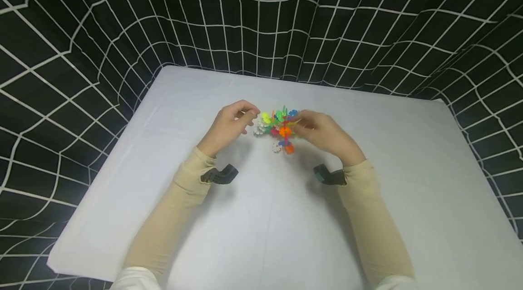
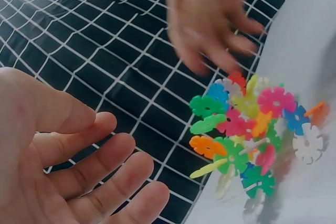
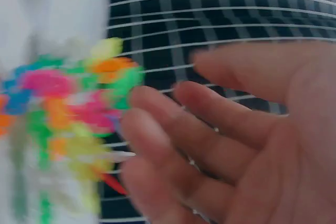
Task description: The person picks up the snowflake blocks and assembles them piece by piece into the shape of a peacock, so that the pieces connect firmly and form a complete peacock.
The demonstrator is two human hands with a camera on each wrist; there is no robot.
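Note:
A cluster of interlocked plastic snowflake discs (image 1: 284,131) in green, orange, pink, yellow, blue and white stands on the table in front of the person. To its left, the left hand (image 1: 230,124) has relaxed, slightly bent fingers holding nothing. On the other side is the right hand (image 1: 320,133), its fingertips close to the discs and overlapping them in the head view. The right wrist view, blurred, has the right fingers (image 3: 194,140) loosely bent with a gap to the thumb. In the left wrist view, a white disc (image 2: 308,144) sticks out at the cluster's edge.
A white-covered table (image 1: 261,217) lies under both arms. Black cloth with a white grid (image 1: 261,17) hangs behind it and along the sides. Dark wrist-worn devices, one at the left wrist (image 1: 220,175) and one at the right wrist (image 1: 330,175), jut inward over the table.

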